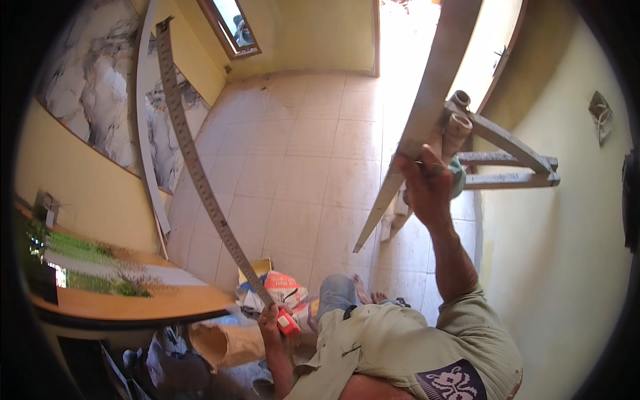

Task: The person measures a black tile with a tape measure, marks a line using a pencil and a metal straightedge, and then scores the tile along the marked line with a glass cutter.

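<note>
My left hand (269, 321) is closed around a red tape measure (288, 324) low in the view. Its long steel blade (193, 167) is pulled out, slanting up and to the left, with the hooked end in the air near the marbled wall panels. On the right, my right hand (427, 181) grips a long, flat, pale grey bar (437, 83) with the fingers wrapped over it. The bar runs from the top edge down to a tip above the floor; its material is hard to tell.
Beyond my right hand stands a wooden frame (513, 179) with pipe-like pieces (458, 125). A long pale strip (142, 113) leans by the marbled panels (93, 80). Sacks (283, 288) and a brown paper bag (223, 343) lie lower left, near a wide screen (133, 270). Floor tiles (300, 167) stretch toward a bright doorway.
</note>
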`<act>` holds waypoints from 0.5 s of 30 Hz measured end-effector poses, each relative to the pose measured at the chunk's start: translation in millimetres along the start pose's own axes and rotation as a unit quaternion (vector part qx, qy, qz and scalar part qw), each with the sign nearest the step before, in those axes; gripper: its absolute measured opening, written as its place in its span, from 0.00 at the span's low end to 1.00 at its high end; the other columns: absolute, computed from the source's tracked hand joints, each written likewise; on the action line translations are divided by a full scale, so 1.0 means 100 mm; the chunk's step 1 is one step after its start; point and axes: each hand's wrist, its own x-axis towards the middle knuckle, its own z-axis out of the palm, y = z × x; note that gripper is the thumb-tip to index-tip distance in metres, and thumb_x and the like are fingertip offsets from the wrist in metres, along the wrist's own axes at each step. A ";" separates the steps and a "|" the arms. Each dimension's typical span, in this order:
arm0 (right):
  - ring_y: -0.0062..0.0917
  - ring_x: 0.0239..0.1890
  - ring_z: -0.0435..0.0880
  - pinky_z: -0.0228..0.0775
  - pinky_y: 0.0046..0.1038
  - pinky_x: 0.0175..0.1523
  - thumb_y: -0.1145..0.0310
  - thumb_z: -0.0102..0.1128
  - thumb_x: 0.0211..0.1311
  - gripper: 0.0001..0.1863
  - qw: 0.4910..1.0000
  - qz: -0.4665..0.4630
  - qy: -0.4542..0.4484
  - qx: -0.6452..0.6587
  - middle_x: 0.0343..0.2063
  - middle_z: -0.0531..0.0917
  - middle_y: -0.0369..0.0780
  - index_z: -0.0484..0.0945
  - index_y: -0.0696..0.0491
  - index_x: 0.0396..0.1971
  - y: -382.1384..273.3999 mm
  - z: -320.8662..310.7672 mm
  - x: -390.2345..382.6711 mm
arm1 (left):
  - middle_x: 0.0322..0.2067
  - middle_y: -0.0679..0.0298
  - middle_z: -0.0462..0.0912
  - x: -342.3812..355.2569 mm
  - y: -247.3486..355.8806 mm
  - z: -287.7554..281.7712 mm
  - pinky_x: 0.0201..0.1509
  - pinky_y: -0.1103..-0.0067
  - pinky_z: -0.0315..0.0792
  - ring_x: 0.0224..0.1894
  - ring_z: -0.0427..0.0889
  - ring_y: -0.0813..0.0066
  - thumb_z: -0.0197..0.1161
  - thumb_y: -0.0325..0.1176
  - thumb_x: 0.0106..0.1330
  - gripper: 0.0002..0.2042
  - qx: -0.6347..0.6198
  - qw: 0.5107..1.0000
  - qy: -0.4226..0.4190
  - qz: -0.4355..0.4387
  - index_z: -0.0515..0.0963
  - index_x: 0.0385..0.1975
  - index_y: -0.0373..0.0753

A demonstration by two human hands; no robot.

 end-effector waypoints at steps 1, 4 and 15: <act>0.18 0.24 0.70 0.63 0.25 0.29 0.68 0.65 0.65 0.10 0.998 0.041 0.012 0.038 0.23 0.75 0.37 0.79 0.60 0.31 0.05 0.21 0.20 | 0.26 0.61 0.80 0.19 -0.03 0.04 0.28 0.81 0.72 0.23 0.77 0.78 0.56 0.38 0.73 0.13 -0.004 1.000 0.019 0.015 0.77 0.32 0.35; 0.22 0.25 0.71 0.65 0.28 0.32 0.68 0.66 0.63 0.12 0.998 -0.046 0.047 -0.010 0.22 0.73 0.40 0.77 0.61 0.29 0.46 0.72 0.85 | 0.26 0.60 0.81 0.92 0.10 0.29 0.29 0.81 0.73 0.24 0.78 0.77 0.57 0.38 0.73 0.12 -0.024 0.999 0.026 0.001 0.77 0.32 0.35; 0.14 0.26 0.74 0.66 0.23 0.32 0.62 0.60 0.70 0.13 0.960 0.151 0.234 0.026 0.23 0.79 0.33 0.81 0.59 0.36 1.88 1.42 3.44 | 0.24 0.60 0.81 4.49 1.26 1.45 0.28 0.80 0.74 0.24 0.79 0.77 0.61 0.41 0.72 0.14 0.132 0.983 -0.115 -0.062 0.78 0.33 0.35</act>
